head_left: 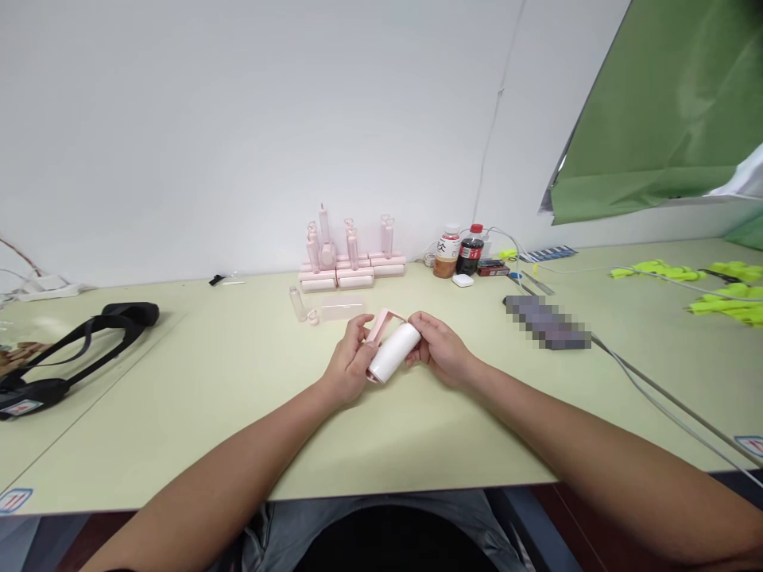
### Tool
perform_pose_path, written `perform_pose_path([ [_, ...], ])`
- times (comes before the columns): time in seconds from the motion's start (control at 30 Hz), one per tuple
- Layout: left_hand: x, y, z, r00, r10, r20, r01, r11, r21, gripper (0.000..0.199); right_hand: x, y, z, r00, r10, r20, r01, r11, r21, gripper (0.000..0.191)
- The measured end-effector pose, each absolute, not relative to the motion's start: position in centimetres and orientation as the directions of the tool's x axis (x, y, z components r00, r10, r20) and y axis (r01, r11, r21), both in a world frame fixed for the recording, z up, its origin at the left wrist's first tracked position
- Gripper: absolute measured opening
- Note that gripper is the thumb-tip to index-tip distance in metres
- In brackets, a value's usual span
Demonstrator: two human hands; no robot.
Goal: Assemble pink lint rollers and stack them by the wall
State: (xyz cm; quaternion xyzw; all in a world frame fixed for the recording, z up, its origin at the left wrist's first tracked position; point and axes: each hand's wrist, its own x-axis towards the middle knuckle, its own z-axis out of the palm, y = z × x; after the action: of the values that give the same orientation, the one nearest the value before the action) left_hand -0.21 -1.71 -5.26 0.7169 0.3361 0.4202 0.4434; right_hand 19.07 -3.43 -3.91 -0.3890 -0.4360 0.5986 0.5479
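A lint roller with a white roll (394, 352) and a pink frame (380, 324) is held tilted above the table, its right end higher. My left hand (350, 359) is closed round the pink frame and the roll's lower left end. The fingers of my right hand (439, 346) are closed at the roll's upper right end. Behind my left hand lie a clear cover (342, 307), a transparent pink handle (297, 304) and a small pink loop piece (313, 317).
Several pink rollers (355, 278) stand by the wall. Right of them are two bottles (470, 250) and a white case (462, 280). A pixelated object (545, 322), cables and yellow-green pieces (659, 271) lie on the right. A black strap frame (89, 349) is far left.
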Motion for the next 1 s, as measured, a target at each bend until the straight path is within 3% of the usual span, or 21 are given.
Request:
perform_pose_path([
  [0.27, -0.3, -1.8, -5.5, 0.426, 0.804, 0.414, 0.153, -0.515, 0.843, 0.043, 18.8, -3.7, -3.5, -0.103, 0.995, -0.005, -0.370, -0.043, -0.928, 0.027],
  [0.43, -0.4, -2.1, -5.8, 0.424, 0.700, 0.574, 0.204, -0.692, 0.693, 0.049, 17.9, -5.2, -3.2, -0.410, 0.911, -0.047, -0.538, -0.284, -0.794, 0.039],
  [0.57, -0.3, -2.3, -5.4, 0.460, 0.583, 0.669, 0.181, -0.800, 0.572, 0.049, 17.2, -6.2, -3.3, -0.597, 0.800, 0.060, -0.552, -0.356, -0.754, 0.054],
  [0.7, -0.3, -2.4, -5.0, 0.512, 0.548, 0.661, 0.205, -0.826, 0.526, 0.054, 17.1, -6.1, -3.5, -0.530, 0.841, 0.106, -0.552, -0.248, -0.796, 0.048],
  [0.8, -0.6, -2.3, -4.8, 0.508, 0.539, 0.671, 0.249, -0.838, 0.485, 0.058, 17.5, -5.7, -3.6, -0.469, 0.877, 0.105, -0.416, -0.114, -0.902, 0.045],
  [0.9, -0.9, -2.2, -4.2, 0.516, 0.507, 0.690, 0.237, -0.859, 0.454, 0.051, 18.0, -5.3, -3.4, -0.371, 0.907, 0.198, -0.124, 0.163, -0.979, 0.050],
  [1.0, -1.1, -2.1, -3.6, 0.544, 0.477, 0.690, 0.239, -0.877, 0.417, 0.039, 18.7, -5.0, -3.2, -0.266, 0.898, 0.351, 0.240, 0.414, -0.878, 0.048],
])
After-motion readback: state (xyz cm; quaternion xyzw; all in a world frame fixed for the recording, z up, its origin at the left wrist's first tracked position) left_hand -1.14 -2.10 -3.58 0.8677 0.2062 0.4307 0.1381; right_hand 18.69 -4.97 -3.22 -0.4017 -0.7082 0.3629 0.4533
